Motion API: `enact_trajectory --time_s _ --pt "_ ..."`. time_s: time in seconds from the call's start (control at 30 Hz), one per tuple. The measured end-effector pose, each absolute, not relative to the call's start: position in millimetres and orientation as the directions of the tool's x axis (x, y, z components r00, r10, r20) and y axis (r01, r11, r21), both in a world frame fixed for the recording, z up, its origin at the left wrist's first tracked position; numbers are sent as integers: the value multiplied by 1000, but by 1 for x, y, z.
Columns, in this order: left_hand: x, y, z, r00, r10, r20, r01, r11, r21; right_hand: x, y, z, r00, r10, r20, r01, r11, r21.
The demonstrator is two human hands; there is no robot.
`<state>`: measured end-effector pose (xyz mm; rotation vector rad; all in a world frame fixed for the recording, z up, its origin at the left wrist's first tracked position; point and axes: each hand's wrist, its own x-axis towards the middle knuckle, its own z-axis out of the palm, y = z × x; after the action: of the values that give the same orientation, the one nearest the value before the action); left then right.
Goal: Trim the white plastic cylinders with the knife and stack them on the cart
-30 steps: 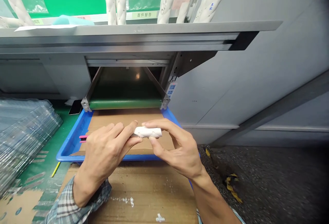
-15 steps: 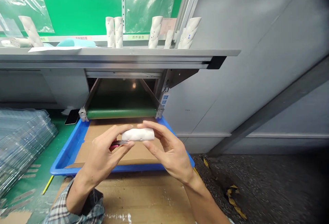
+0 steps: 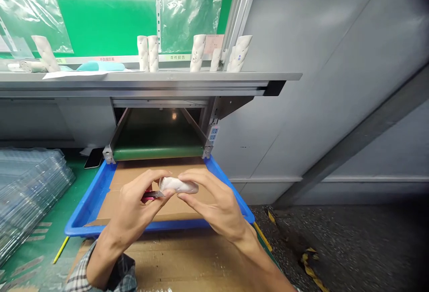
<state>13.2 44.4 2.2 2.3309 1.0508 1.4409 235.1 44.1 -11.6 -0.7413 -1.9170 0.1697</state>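
A short white tube-shaped piece (image 3: 181,185) with a dimpled surface is held between both hands, above the blue tray. My left hand (image 3: 140,200) pinches its left end between thumb and fingers. Tucked in the same palm is a small pink-handled blade tool (image 3: 152,195), its grey tip pointing right, just below the piece. The fingers and thumb of my right hand (image 3: 214,200) close around the right part of the piece.
Cardboard (image 3: 134,207) lines the blue tray (image 3: 83,209) below a green conveyor belt (image 3: 157,152). Clear plastic trays (image 3: 30,193) are stacked left, near a phone (image 3: 94,158). Similar white pieces (image 3: 198,53) stand on the metal shelf (image 3: 174,77). A yellow stick (image 3: 60,250) lies left.
The white piece has tilted, its right end now lower, and its left end shows more. Both hands have shifted slightly lower in view, and my right fingers have moved along the piece.
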Motion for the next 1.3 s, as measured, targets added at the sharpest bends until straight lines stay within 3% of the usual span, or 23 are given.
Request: enact_trajectory --time_s 0.07,0.13,0.4,0.83,1.1,1.3 --pt "18 42 -1 256 657 710 517 -713 474 231 45 -12 -335 483 809 526 808 -265" --pt "21 39 -3 263 660 703 562 -697 445 227 47 -14 -369 432 823 554 813 -179" --pt "11 32 6 360 695 622 637 -670 380 227 49 -22 -298 534 791 440 812 -383" --pt "14 30 4 421 630 652 756 -641 132 227 44 -15 -397 495 773 385 854 -349" --pt "17 29 3 435 598 673 781 -623 49 229 45 -18 -391 489 780 394 855 -338" --pt "18 29 2 441 591 675 767 -639 59 233 45 -18 -399 509 763 365 851 -377"
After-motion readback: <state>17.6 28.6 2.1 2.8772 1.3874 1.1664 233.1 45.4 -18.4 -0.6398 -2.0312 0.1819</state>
